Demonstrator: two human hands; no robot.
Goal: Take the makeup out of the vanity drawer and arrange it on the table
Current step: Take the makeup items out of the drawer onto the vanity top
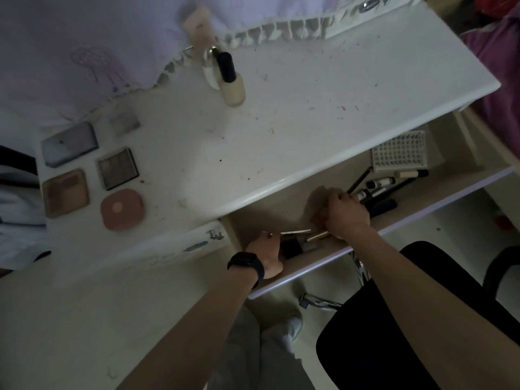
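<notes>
The vanity drawer [304, 280] is pulled open below the white table [309, 108]. My left hand [267, 254], with a black watch on its wrist, reaches into the drawer's left end and holds a small black item [292, 247]; a thin flat stick [295, 232] lies just above its fingers. My right hand [344, 213] is curled into a fist in the middle of the drawer around thin makeup sticks, one pale end [318, 236] poking out. Dark brushes and tubes [377, 190] lie in the drawer's right part. Several palettes and compacts [116, 167] sit on the table's left.
A foundation bottle with a black cap [232, 80] and a beige tube [198, 26] stand at the back of the table by a lilac cloth [84, 52]. A white grid holder [399, 152] sits in the drawer's far right. A black chair [394, 319] stands at lower right.
</notes>
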